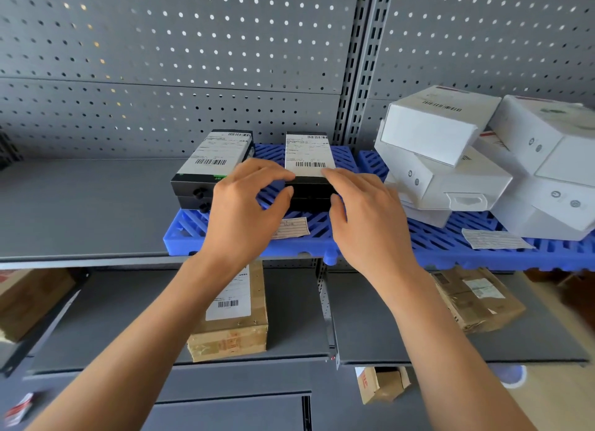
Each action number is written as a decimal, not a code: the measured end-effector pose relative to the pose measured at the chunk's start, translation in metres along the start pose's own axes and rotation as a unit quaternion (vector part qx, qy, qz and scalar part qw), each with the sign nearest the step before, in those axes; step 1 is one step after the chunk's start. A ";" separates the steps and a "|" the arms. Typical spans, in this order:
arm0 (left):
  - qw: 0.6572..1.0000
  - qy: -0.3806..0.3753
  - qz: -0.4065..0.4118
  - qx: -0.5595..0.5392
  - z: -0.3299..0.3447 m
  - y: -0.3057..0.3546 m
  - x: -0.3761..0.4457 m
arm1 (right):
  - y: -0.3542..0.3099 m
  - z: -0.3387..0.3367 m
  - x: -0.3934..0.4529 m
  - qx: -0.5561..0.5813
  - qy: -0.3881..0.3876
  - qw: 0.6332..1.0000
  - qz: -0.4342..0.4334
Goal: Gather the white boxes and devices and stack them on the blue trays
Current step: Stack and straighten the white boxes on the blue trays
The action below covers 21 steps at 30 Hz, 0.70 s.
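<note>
Two blue slatted trays lie side by side on the grey shelf, the left tray (pixel 180 237) and the right tray (pixel 450 243). On the left tray stand two stacks of black devices with white labels: a left stack (pixel 209 163) and a middle stack (pixel 309 160). My left hand (pixel 248 205) and my right hand (pixel 367 214) reach to the front of the middle stack, fingers curved at its near corners; fingertips touch it but a firm grip is unclear. Several white boxes (pixel 444 160) are piled loosely on the right tray.
A grey pegboard wall (pixel 193 60) backs the shelf. A paper slip (pixel 291 227) lies on the left tray, another (pixel 492 239) on the right one. Brown cardboard parcels (pixel 231 321) (pixel 476 298) sit on the lower shelf. Bare grey shelf (pixel 80 205) extends left of the trays.
</note>
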State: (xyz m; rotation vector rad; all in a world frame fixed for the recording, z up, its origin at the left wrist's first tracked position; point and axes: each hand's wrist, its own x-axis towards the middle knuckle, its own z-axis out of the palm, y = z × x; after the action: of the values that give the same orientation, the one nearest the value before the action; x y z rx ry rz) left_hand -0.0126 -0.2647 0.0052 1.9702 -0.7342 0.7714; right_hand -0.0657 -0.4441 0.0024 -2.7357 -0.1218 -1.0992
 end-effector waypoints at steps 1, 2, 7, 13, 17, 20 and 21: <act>1.000 -0.002 0.007 0.001 -0.001 0.000 -0.001 | -0.002 -0.001 0.002 -0.006 0.004 1.000 -0.008; 1.000 -0.004 0.011 0.002 -0.003 0.000 -0.001 | -0.004 -0.001 0.003 -0.012 0.010 1.000 -0.014; 1.000 -0.012 0.022 0.016 -0.019 -0.004 -0.003 | -0.018 -0.006 0.012 -0.004 0.032 0.999 -0.030; 0.998 0.039 0.010 0.043 -0.055 -0.023 0.000 | -0.052 0.004 0.024 0.034 0.013 0.998 -0.058; 0.997 0.061 -0.007 0.054 -0.080 -0.045 0.002 | -0.076 0.019 0.034 0.026 0.008 0.997 -0.074; 0.997 0.038 -0.058 0.046 -0.092 -0.063 0.004 | -0.089 0.031 0.041 0.016 -0.004 0.997 -0.074; 0.996 0.019 -0.083 0.040 -0.095 -0.069 0.005 | -0.092 0.035 0.043 0.010 -0.013 0.998 -0.068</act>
State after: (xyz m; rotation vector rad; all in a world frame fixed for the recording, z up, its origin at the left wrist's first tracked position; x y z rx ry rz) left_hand 0.0188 -0.1521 0.0145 2.0534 -0.5162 0.7463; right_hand -0.0242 -0.3462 0.0212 -2.7598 -0.3259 -1.0907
